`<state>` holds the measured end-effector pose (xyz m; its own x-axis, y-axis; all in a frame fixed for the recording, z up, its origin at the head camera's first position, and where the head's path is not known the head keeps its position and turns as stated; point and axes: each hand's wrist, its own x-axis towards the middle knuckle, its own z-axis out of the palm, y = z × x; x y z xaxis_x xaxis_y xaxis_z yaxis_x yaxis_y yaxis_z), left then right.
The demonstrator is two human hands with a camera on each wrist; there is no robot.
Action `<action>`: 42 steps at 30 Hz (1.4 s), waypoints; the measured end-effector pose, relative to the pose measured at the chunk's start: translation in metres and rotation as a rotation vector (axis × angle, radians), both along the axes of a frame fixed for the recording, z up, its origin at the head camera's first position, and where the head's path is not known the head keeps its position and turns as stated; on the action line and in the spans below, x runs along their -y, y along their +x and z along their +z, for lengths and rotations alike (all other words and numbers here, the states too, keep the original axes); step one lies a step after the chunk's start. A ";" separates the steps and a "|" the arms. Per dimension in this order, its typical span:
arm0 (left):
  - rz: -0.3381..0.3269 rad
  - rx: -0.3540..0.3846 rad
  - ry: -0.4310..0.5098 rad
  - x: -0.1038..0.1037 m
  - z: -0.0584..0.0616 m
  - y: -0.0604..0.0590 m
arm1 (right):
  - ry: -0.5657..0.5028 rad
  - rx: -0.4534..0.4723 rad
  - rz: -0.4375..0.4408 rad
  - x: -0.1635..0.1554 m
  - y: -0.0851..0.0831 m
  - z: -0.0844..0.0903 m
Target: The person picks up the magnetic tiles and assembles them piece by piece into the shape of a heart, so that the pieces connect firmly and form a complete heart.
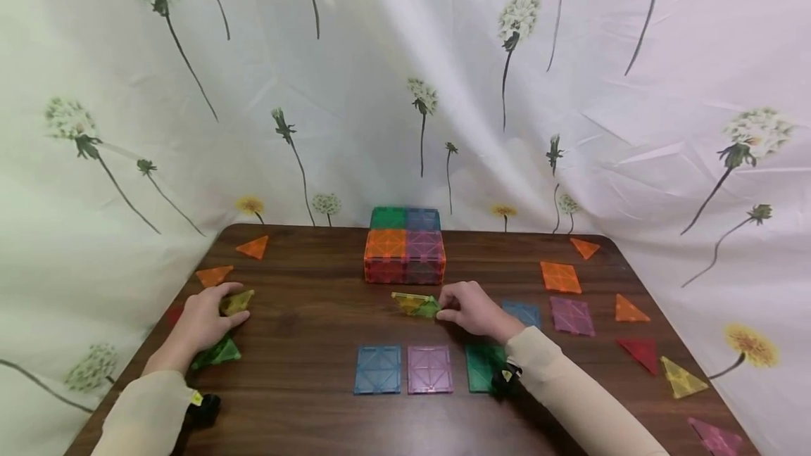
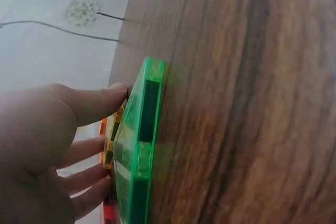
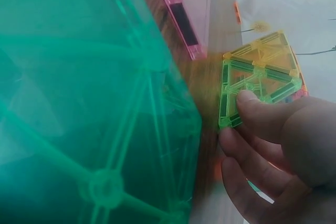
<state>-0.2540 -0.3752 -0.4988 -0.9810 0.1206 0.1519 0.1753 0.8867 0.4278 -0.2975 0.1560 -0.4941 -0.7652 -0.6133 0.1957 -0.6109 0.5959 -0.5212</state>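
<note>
My left hand [image 1: 204,319] is at the left of the table, thumb and fingers around a yellow triangular tile [image 1: 237,302]. A green triangular tile [image 1: 218,353] lies just nearer than it; in the left wrist view that green tile [image 2: 137,145] stands in front of the thumb and partly hides the yellow one [image 2: 110,137]. With thumb and fingers, my right hand [image 1: 472,308] pinches a green triangular tile [image 3: 244,90] at its corner. Against it is a yellow tile [image 3: 270,51], and the pair [image 1: 415,304] stands tilted up in front of the stacked box.
A box of stacked coloured tiles [image 1: 404,259] stands at the back centre. Blue [image 1: 377,370], purple [image 1: 429,369] and green squares [image 1: 479,369] lie in a row near the front, the green one below my right wrist. Several squares and triangles, including an orange square [image 1: 560,277], lie at the right.
</note>
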 end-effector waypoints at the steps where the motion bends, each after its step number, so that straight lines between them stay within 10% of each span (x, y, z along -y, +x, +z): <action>1: 0.002 -0.003 -0.001 0.000 0.000 0.000 | 0.000 -0.002 -0.005 0.000 0.000 0.000; 28: -0.008 -0.228 0.045 -0.018 0.005 0.008 | 0.001 0.012 -0.022 0.000 0.006 -0.001; 42: -0.214 -0.256 0.179 -0.096 0.028 0.004 | -0.026 -0.011 0.006 -0.001 0.001 -0.005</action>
